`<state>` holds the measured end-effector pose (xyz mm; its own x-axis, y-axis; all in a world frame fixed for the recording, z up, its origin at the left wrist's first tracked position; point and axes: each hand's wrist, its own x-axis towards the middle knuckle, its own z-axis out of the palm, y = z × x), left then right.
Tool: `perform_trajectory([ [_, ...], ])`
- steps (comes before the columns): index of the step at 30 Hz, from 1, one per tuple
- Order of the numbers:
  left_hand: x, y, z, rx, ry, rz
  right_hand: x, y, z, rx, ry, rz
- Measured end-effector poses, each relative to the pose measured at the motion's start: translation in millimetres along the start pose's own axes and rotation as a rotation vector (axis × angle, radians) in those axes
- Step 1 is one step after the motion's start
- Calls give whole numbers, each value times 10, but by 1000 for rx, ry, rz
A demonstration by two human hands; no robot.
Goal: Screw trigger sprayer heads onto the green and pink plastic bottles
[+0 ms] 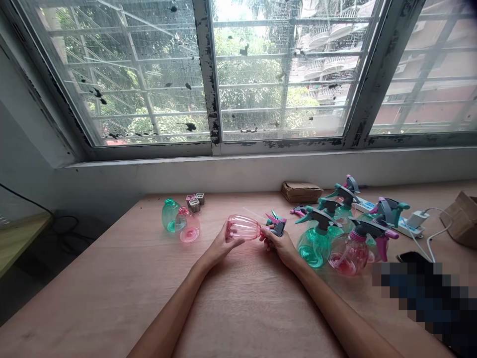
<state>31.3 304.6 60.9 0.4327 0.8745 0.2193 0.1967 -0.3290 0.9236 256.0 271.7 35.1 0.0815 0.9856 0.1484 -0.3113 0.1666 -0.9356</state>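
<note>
A clear pink spray bottle (pixel 243 227) lies sideways in the air over the table, its neck to the right. My left hand (pixel 222 242) is closed around its base end. The fingers of my right hand (pixel 278 244) are closed at the neck, partly hiding it. Just behind that hand are pink, teal and grey trigger spray heads (pixel 277 224); whether my fingers touch one, I cannot tell. Left of my hands stand a headless green bottle (pixel 170 214) and a headless pink bottle (pixel 190 229).
Several bottles with sprayers fitted, such as a green one (pixel 313 246) and a pink one (pixel 349 256), crowd the right side. Behind them lie a power strip (pixel 410 228) and charger cable. Small blocks (pixel 194 204), folded cardboard (pixel 301 192) and a brown paper bag (pixel 462 219) rest on the wooden table (pixel 238 308).
</note>
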Motion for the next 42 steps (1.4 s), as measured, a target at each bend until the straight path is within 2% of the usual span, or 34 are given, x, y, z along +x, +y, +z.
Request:
perform_trajectory([
  [24,-4,-91,9,2,17,-22,-13,-31,-2,-17,17,-1],
  [35,3,-32,-28,4,6,-52,-6,-1,-17,-32,-1,2],
  [42,-25,-61,6,16,1,-14,-18,-42,-8,-20,-3,2],
])
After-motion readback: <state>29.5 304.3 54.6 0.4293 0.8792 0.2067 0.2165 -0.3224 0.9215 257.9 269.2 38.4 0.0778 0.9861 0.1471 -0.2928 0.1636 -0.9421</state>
